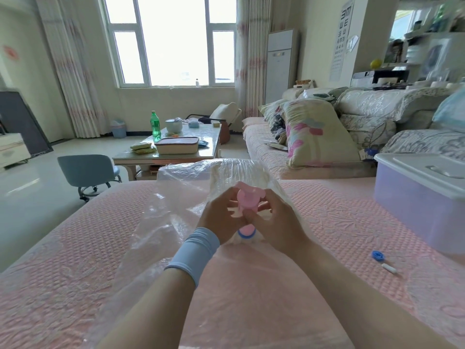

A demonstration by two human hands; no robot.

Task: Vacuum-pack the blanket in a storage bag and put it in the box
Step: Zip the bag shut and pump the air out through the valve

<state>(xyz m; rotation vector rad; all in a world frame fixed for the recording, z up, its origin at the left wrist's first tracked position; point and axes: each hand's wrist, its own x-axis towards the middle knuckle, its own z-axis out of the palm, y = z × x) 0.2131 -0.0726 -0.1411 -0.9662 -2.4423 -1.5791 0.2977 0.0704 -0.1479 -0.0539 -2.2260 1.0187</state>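
A clear plastic storage bag [176, 222] lies across the pink quilted couch seat, and a pale blanket [241, 175] shows inside its far end. A pink hand pump [247, 199] stands upright on the bag's blue valve [247, 233]. My left hand [221, 217] and my right hand [274, 222] both wrap around the pump's body from either side. The translucent lidded storage box [422, 192] sits on the couch to the right, lid closed.
A blue valve cap [378, 255] and a small white clip [388, 268] lie on the seat right of my arm. Pillows [312, 132] pile on the sofa beyond. A coffee table [173, 149] and a grey stool [88, 172] stand on the floor ahead left.
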